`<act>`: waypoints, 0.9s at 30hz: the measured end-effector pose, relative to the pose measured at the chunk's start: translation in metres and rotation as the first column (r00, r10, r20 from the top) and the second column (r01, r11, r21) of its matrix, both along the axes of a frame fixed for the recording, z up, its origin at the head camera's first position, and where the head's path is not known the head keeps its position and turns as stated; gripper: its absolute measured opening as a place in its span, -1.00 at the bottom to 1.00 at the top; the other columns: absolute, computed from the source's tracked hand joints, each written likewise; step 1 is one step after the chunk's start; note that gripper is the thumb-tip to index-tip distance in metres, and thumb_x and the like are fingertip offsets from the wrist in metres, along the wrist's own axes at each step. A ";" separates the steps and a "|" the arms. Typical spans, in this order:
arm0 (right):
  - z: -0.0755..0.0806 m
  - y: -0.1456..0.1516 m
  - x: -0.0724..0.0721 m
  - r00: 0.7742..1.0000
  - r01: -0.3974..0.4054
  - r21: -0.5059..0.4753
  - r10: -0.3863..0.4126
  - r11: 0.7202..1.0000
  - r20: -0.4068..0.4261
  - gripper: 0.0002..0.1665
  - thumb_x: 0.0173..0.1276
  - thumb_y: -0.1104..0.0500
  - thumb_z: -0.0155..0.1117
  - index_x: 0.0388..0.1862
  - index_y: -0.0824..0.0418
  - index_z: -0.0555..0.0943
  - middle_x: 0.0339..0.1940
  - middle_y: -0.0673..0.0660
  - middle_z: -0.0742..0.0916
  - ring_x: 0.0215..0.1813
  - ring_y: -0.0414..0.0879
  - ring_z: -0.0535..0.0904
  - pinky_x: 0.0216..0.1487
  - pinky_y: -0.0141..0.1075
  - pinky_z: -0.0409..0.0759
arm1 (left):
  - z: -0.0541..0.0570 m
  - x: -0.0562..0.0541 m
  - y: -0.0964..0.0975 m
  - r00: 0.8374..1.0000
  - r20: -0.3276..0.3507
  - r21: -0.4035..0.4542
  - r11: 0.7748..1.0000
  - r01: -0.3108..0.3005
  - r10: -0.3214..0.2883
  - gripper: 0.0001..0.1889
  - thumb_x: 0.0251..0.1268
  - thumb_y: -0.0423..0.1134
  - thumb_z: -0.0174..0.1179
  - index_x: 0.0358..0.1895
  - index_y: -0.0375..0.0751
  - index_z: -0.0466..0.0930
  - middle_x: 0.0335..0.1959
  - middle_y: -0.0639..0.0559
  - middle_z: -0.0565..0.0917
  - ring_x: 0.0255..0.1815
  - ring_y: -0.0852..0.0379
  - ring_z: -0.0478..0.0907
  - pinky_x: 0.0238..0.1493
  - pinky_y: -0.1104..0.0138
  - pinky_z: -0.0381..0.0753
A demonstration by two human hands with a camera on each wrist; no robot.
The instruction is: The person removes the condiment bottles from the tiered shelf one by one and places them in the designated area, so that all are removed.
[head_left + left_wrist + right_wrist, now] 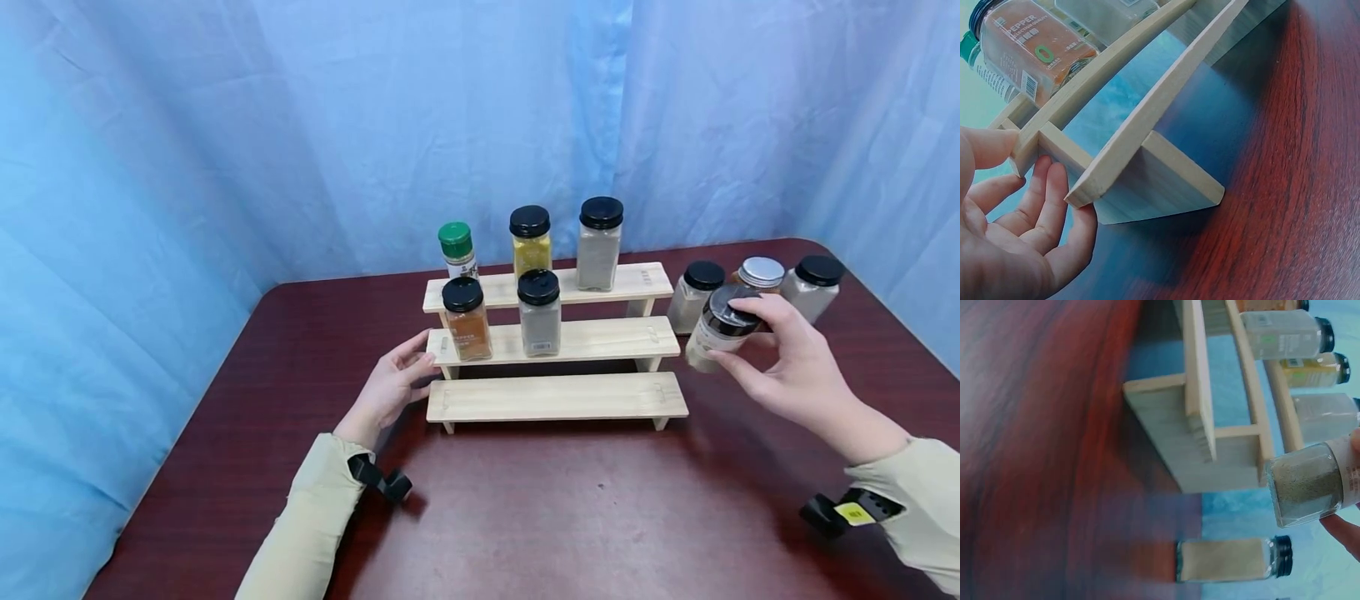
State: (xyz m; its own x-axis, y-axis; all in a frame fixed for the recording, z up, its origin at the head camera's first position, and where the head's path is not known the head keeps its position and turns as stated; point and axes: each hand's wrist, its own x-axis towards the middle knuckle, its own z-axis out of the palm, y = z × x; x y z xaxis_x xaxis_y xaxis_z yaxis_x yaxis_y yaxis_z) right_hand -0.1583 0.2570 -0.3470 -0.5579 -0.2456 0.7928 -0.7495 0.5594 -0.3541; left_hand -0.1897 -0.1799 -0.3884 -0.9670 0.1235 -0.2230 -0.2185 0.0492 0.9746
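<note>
My right hand (802, 367) grips a spice jar (712, 335) with a black lid and pale label, tilted, beside the right end of the three-tier wooden rack (557, 397). Greyish powder shows through its glass in the right wrist view. At the rack's left end, my left hand (388, 387) holds the middle tier, thumb against its end and fingers below. On that tier stand an orange-brown pepper jar (470, 332) and a grey-powder jar (540, 325). The top tier bears a green-capped bottle (457, 242), a yellow-powder jar (531, 247) and a tall pale jar (599, 250).
Right of the rack, a black-lidded jar (691, 302), a silver-lidded jar (761, 273) and another black-lidded jar (814, 287) stand on the dark red table (570, 508). Blue curtains (420, 125) hang behind and at both sides.
</note>
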 end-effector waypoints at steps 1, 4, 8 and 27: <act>-0.001 0.001 -0.001 1.000 -0.006 0.016 0.007 1.000 -0.004 -0.11 0.28 -0.33 0.08 0.03 0.53 0.39 0.10 -0.35 0.41 0.06 -0.56 0.38 -0.05 -0.75 0.34 | 0.000 0.000 0.000 1.000 -0.001 0.001 1.000 0.000 0.000 -0.42 0.46 -0.23 -0.01 0.49 0.03 0.09 -0.06 0.04 0.55 -0.05 0.15 0.51 0.18 -0.06 0.41; -0.006 0.006 -0.004 1.000 -0.009 0.054 0.008 0.999 0.010 -0.11 0.30 -0.33 0.04 0.05 0.53 0.40 0.11 -0.37 0.37 0.07 -0.58 0.35 -0.04 -0.76 0.32 | 0.000 0.000 -0.001 1.000 -0.004 -0.003 1.000 0.001 -0.001 -0.42 0.47 -0.21 -0.01 0.49 0.01 0.08 -0.08 0.06 0.55 -0.04 0.15 0.51 0.17 -0.06 0.41; -0.012 0.013 -0.007 0.995 0.027 0.085 -0.035 0.996 0.092 -0.29 0.28 -0.06 0.25 0.12 0.50 0.39 0.06 -0.24 0.45 0.06 -0.63 0.32 -0.07 -0.78 0.31 | 0.000 0.000 -0.001 1.000 0.001 -0.003 1.000 0.002 -0.002 -0.42 0.47 -0.22 -0.03 0.50 -0.01 0.07 -0.09 0.07 0.53 -0.03 0.15 0.52 0.16 -0.04 0.42; -0.037 0.027 -0.027 0.930 0.119 0.199 -0.179 0.973 0.322 -0.08 -0.12 0.55 0.46 0.26 0.39 0.28 0.01 0.39 0.51 -0.15 -0.78 0.17 -0.37 -0.72 0.38 | 0.000 0.000 0.000 1.000 -0.004 -0.003 1.000 0.005 -0.005 -0.42 0.48 -0.25 -0.04 0.50 -0.05 0.04 0.06 -0.09 0.49 0.00 0.10 0.51 0.16 -0.07 0.41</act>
State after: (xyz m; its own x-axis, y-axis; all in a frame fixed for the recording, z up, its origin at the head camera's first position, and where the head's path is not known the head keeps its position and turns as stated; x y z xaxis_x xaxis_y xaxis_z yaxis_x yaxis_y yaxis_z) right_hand -0.1849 0.2840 -0.3843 -0.8243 -0.2551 0.5055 -0.5068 0.7305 -0.4578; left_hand -0.1894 -0.1800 -0.3888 -0.9671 0.1280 -0.2197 -0.2145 0.0531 0.9753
